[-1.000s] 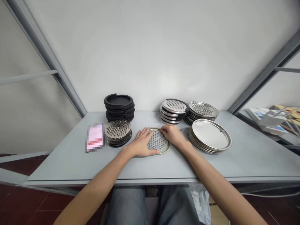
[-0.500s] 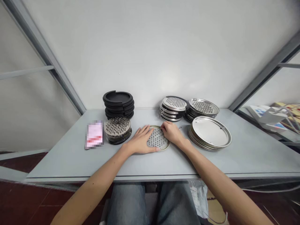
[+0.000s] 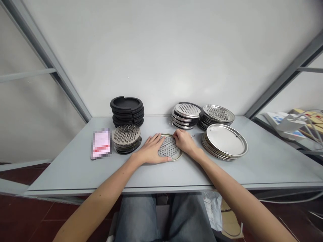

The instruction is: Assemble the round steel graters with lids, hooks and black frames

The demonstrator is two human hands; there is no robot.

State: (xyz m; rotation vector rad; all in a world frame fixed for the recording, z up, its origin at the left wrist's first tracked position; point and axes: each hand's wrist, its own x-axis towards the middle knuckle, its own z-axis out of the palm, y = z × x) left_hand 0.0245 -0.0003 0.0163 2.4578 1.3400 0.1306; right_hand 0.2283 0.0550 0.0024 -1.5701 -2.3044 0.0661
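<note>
Fingers (image 3: 152, 139) of left hand (image 3: 150, 151) are spread against the grater (image 3: 168, 148), lying flat on the table (image 3: 153, 174). Right hand (image 3: 185, 141) is curled at its rim; what it pinches, I cannot tell. Stacked plates (image 3: 225, 140) stand near.

On the counter (image 3: 161, 176), a grater plate (image 3: 168, 148) lies just below frame centre; centre-left, a ring stack (image 3: 127, 113) stands behind a disc stack (image 3: 127, 139); centre-right, a tray stack (image 3: 225, 141) sits before a grater stack (image 3: 217, 115).
</note>
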